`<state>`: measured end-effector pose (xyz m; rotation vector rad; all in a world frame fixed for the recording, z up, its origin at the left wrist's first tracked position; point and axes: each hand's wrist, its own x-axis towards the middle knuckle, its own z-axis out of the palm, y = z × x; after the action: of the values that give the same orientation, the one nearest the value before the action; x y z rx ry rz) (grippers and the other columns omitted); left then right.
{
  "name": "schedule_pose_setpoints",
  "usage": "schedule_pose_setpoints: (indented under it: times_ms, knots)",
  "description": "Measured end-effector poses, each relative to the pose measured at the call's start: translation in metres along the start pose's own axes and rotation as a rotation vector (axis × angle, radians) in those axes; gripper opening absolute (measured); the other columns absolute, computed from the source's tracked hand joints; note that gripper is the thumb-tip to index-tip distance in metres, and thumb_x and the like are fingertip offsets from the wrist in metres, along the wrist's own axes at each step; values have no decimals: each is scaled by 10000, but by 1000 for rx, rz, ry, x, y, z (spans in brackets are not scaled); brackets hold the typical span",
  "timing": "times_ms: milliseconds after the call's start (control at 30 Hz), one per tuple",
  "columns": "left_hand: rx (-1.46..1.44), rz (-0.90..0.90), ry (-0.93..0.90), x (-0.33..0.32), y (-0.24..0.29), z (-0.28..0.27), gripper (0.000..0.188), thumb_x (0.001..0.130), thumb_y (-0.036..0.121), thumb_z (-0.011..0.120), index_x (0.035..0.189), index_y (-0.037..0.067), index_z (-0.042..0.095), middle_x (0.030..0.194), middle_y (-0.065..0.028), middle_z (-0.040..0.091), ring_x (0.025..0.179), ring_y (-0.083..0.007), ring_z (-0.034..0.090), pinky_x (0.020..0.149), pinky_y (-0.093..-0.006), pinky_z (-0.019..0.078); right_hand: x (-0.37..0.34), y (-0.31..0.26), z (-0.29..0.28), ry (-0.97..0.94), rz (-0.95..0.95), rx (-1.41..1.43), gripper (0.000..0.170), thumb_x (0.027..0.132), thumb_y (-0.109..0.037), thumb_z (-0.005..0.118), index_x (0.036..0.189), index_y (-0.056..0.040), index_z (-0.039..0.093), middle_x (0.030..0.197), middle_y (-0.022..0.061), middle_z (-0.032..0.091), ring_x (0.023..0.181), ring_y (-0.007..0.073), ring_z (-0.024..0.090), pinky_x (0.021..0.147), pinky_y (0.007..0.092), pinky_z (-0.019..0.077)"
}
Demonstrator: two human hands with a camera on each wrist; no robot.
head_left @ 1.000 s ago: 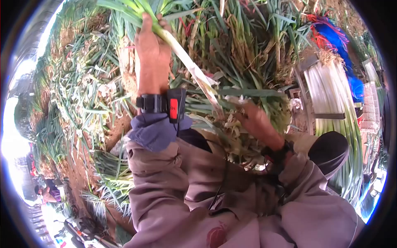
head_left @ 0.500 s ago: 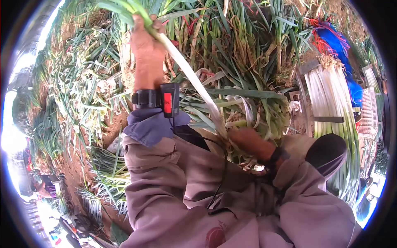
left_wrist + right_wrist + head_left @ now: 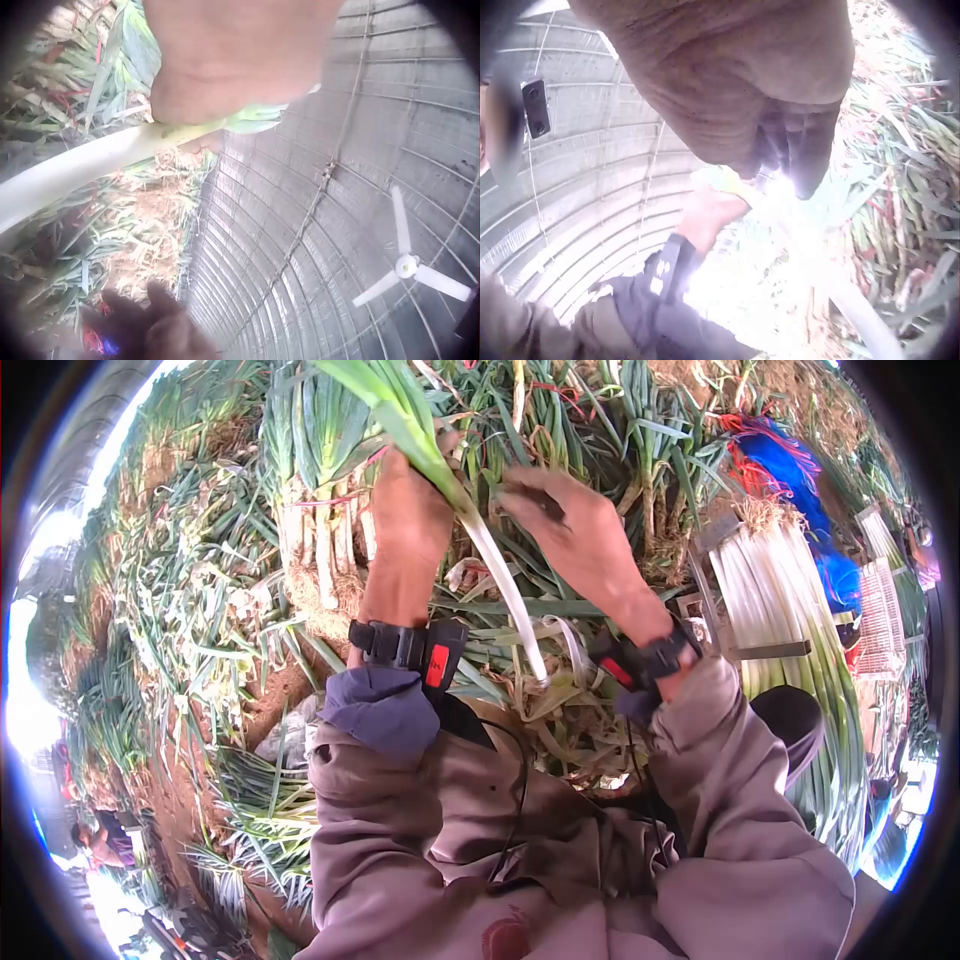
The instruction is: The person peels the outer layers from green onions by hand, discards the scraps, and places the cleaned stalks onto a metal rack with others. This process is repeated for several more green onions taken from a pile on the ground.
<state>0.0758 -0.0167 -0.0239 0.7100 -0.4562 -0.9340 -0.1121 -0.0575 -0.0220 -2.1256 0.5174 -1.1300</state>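
In the head view, my left hand [image 3: 412, 520] grips a long green onion [image 3: 500, 575] where its green leaves meet the white stalk. The white end slants down to the right and hangs over my lap. My right hand [image 3: 575, 535] is raised just right of the stalk, fingers bent toward it, with a gap between hand and stalk. The left wrist view shows the stalk [image 3: 82, 169] coming out from under my left hand [image 3: 240, 60]. Seen from the right wrist, my right hand [image 3: 742, 75] has bent fingers, and glare hides what lies by the fingertips.
Tied onion bundles [image 3: 325, 540] lie beyond the left hand. Loose peeled leaves [image 3: 570, 730] lie in front of my lap. At the right, a stack of white stalks [image 3: 775, 580] rests by a metal bar [image 3: 770, 651], with blue material [image 3: 790, 465] behind.
My right hand has left the lower end of the stalk and moved up beside the left hand. The left hand and onion have shifted right, and the stalk's lower end hangs free.
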Motion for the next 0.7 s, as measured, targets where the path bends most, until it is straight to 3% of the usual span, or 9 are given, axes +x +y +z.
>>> schedule_pose_setpoints:
  times_ms: [67, 200, 300, 367, 400, 500, 567, 600, 700]
  knots:
    - [-23, -40, 5, 0, -11, 0, 374, 1034, 399, 531, 1213, 74, 578, 1015, -70, 636, 884, -193, 548, 848, -373, 459, 19, 3, 13, 17, 4, 45, 295, 891, -181, 734, 1095, 19, 659, 985, 187, 681, 888, 362, 679, 775, 386, 542]
    - [-93, -83, -79, -8, -23, 5, 285, 995, 288, 633, 1135, 40, 618, 1014, -33, 639, 881, -151, 582, 825, -355, 482, 27, 14, 26, 59, -23, 13, 322, 840, -192, 782, 1064, 5, 663, 983, 179, 684, 903, 354, 677, 803, 380, 532]
    - [52, -104, -126, -13, -15, 2, 285, 980, 260, 660, 1150, 34, 618, 1037, -53, 655, 882, -145, 606, 787, -336, 503, 31, 13, 21, 22, 83, 113, 308, 838, -232, 789, 1003, -4, 665, 929, 164, 682, 838, 305, 669, 779, 359, 525]
    - [4, -96, -143, -17, -15, 9, 268, 972, 212, 671, 1141, 12, 614, 1017, -61, 656, 890, -151, 629, 767, -320, 521, 34, 16, 16, -51, 135, 97, 323, 834, -269, 801, 959, -6, 663, 871, 149, 672, 763, 250, 632, 758, 334, 518]
    - [-15, -44, -153, -15, -18, 8, 267, 971, 201, 672, 1136, -1, 613, 1013, -63, 657, 905, -154, 633, 779, -317, 526, 38, 18, 13, -71, 103, 74, 328, 828, -279, 811, 920, -3, 658, 822, 116, 662, 733, 184, 592, 741, 313, 508]
    - [-63, 21, -171, -10, -25, 8, 274, 964, 155, 676, 1137, -38, 588, 1011, -80, 655, 930, -161, 638, 806, -297, 531, 40, 17, 9, -130, 174, 185, 305, 836, -267, 798, 908, -5, 659, 817, 90, 669, 754, 145, 593, 740, 304, 505]
    - [-48, 67, -128, -7, -29, 6, 264, 953, 115, 681, 1135, -34, 560, 993, -98, 651, 925, -168, 640, 805, -287, 533, 33, 10, 10, -133, 114, 212, 294, 844, -256, 785, 917, -1, 660, 812, 66, 668, 768, 111, 580, 733, 293, 502]
    - [-40, 45, 11, 3, -34, 0, 262, 932, 91, 696, 1110, -24, 541, 974, -119, 652, 910, -189, 653, 815, -296, 553, 26, 2, 9, -164, 113, 150, 290, 846, -250, 782, 928, 1, 661, 823, 63, 670, 771, 105, 582, 734, 285, 503]
    - [-101, 56, 79, 8, -12, -5, 289, 899, 98, 727, 1088, 26, 521, 940, -134, 654, 769, -210, 668, 748, -366, 604, 3, -18, 4, -183, 163, 173, 263, 858, -226, 776, 933, 3, 669, 884, 61, 683, 793, 102, 599, 747, 274, 504]
